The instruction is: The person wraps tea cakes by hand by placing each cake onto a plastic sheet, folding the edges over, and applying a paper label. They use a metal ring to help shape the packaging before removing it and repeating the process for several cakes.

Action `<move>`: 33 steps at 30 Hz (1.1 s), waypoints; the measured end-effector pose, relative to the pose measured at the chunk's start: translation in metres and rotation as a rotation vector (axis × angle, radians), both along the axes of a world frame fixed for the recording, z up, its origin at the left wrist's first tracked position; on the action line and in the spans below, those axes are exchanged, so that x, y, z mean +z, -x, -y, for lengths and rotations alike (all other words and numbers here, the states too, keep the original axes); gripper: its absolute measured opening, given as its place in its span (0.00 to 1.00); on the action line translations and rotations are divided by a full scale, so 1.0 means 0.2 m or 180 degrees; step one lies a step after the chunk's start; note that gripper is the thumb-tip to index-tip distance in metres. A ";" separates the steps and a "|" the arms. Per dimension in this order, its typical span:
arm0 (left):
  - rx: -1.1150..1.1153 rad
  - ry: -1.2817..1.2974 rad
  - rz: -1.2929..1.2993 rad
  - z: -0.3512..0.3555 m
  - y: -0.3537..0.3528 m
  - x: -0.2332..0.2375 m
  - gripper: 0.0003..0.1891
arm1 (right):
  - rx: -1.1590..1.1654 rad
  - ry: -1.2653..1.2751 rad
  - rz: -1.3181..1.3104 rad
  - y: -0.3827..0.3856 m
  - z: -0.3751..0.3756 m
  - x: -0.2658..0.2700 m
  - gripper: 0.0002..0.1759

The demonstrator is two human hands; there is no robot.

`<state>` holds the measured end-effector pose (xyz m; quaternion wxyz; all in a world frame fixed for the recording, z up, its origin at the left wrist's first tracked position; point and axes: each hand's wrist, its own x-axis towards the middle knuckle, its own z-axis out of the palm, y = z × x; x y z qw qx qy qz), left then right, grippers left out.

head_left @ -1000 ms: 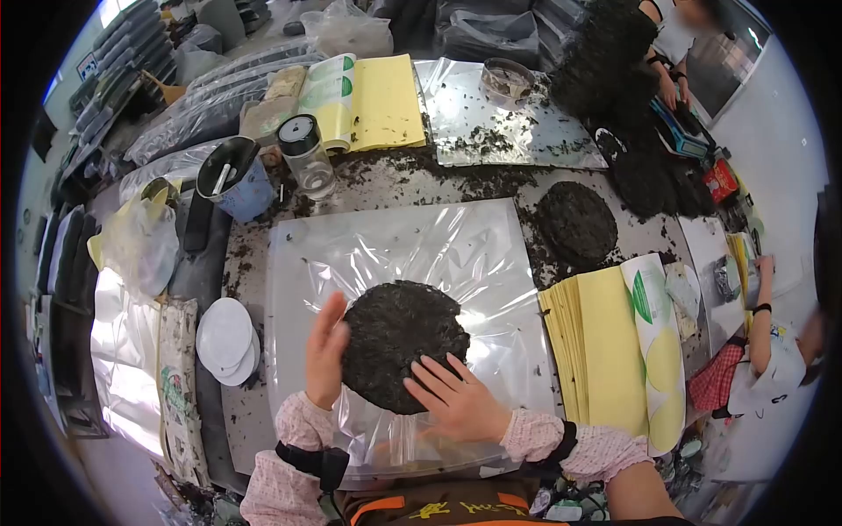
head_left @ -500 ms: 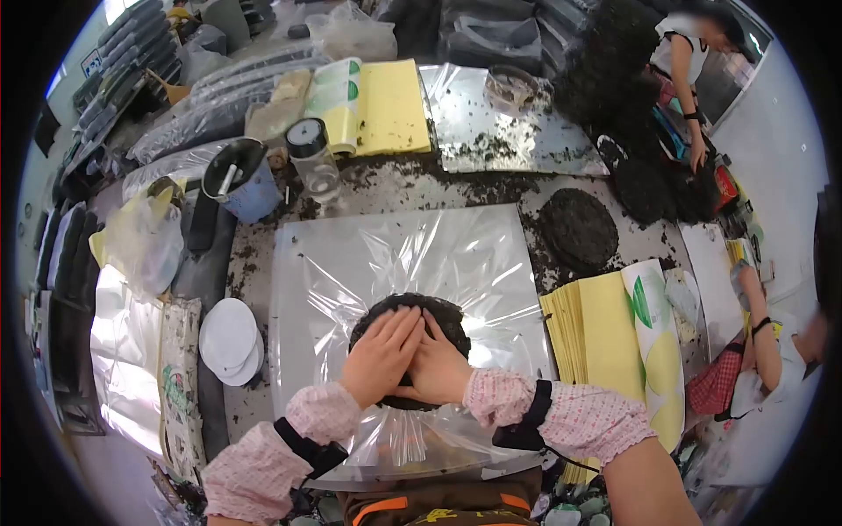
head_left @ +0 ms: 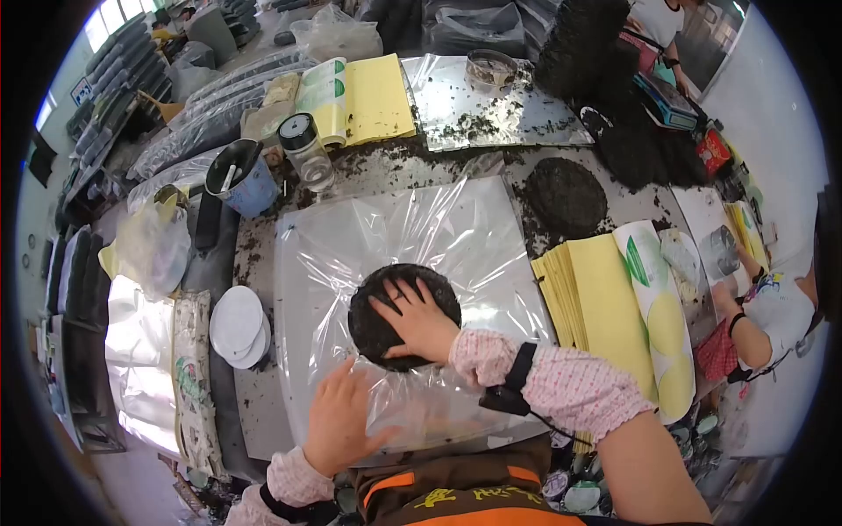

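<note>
A round black cake (head_left: pixel 367 329) of what looks like dried seaweed lies flat on a creased sheet of clear plastic film (head_left: pixel 329 228). My right hand (head_left: pixel 417 320) rests on top of the cake, palm down with the fingers spread. Below and left of the cake, my left hand (head_left: pixel 338 416) is over the film's near part, fingers apart and holding nothing. Another round black cake (head_left: pixel 566 195) lies beyond the film's right corner.
Left of the film are stacked white discs (head_left: pixel 237 324), a blue bucket (head_left: pixel 254 193) and a lidded jar (head_left: pixel 309 158). Yellow paper (head_left: pixel 605 307) lies at right. A metal sheet (head_left: pixel 447 105) with dark crumbs is at the back. A co-worker's arm (head_left: pixel 750 333) shows at far right.
My left hand has come off the cake and moved down toward me. The right hand has spread out flat on the cake. The view has shifted slightly.
</note>
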<state>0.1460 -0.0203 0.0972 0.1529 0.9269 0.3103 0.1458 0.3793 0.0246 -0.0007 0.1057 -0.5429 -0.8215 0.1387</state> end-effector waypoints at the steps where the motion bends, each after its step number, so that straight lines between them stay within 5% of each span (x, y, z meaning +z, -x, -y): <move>1: -0.0051 -0.0385 -0.0464 0.06 0.06 -0.02 0.10 | -0.0005 -0.0029 0.0045 0.00 0.00 -0.02 0.58; 4: -0.0022 -0.0811 0.0699 0.25 0.14 0.02 0.08 | -0.0081 -0.0124 -0.0211 -0.01 -0.01 -0.02 0.44; 5: -0.1303 -0.1029 0.1497 0.29 0.17 -0.15 0.15 | -0.0116 -0.0025 -0.0273 -0.01 -0.02 0.01 0.37; 6: -0.1289 -0.0369 0.1066 0.31 0.15 -0.29 0.21 | -0.0164 -0.0311 -0.0986 0.00 0.04 0.16 0.22; 7: -0.1266 0.0284 0.0626 0.28 0.12 -0.41 0.27 | -0.0138 -0.1572 -0.1537 0.08 0.13 0.38 0.16; 9: 0.0838 0.0237 0.0847 0.15 0.11 -0.57 0.35 | 0.0589 -0.1023 -0.1340 0.16 0.43 0.61 0.12; 10: 0.0643 0.0007 0.1019 0.08 0.04 -0.51 0.38 | 0.1105 -0.0442 -0.1164 0.19 0.59 0.63 0.11; 12: 0.0298 -0.0426 0.1385 -0.07 -0.24 -0.34 0.44 | 0.1499 0.0161 -0.1384 0.27 0.78 0.33 0.10; 14: 0.0263 -0.0066 0.0964 -0.09 -0.34 -0.40 0.38 | 0.1011 -0.0078 -0.1319 0.14 0.84 -0.01 0.07; 18: 0.1462 0.1426 0.0354 -0.14 -0.41 -0.37 0.30 | -0.0820 -0.0654 -0.1440 -0.13 0.68 0.12 0.12; 22: 0.1485 0.0490 0.0852 -0.13 -0.47 -0.38 0.31 | -0.1589 -0.1314 -0.2070 0.03 0.22 0.08 0.21; 23: 0.1320 0.0401 0.1254 -0.13 -0.45 -0.39 0.33 | -0.1762 -0.1501 -0.2228 0.04 0.16 0.08 0.26; 24: 0.1139 0.0312 0.1642 -0.12 -0.40 -0.40 0.34 | -0.1394 -0.1994 -0.1243 0.02 0.17 0.12 0.31; 26: 0.0974 -0.0017 0.1881 -0.16 -0.23 -0.41 0.44 | -0.1101 -0.1885 -0.1395 -0.03 0.16 0.19 0.24; 29: 0.1481 0.2165 0.4321 -0.37 -0.27 -0.43 0.51 | -0.0875 -0.1321 -0.1263 -0.02 0.18 0.13 0.31; 33: 0.0514 0.0342 0.1579 -0.35 -0.40 -0.31 0.41 | -0.0324 -0.0621 -0.2456 -0.10 0.20 0.15 0.36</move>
